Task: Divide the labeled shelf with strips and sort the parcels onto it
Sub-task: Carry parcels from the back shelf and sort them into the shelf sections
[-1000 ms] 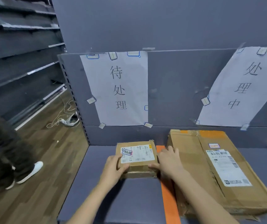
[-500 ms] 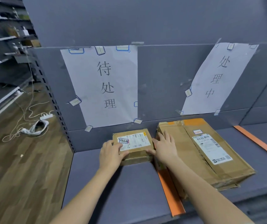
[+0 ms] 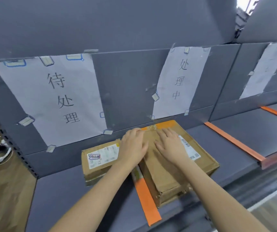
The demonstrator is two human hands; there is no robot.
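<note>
Evidently stiff and light, the large parcel [image 3: 171, 166] slides flat; left hand [image 3: 132, 148] and right hand [image 3: 171, 144] press spread atop; grip side edges.

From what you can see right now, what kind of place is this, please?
Probably a parcel sorting or storage area. Cardboard parcels with shipping labels, a small one and a large one, lie on a grey shelf divided by orange strips, under paper signs taped to its back panel.
</note>
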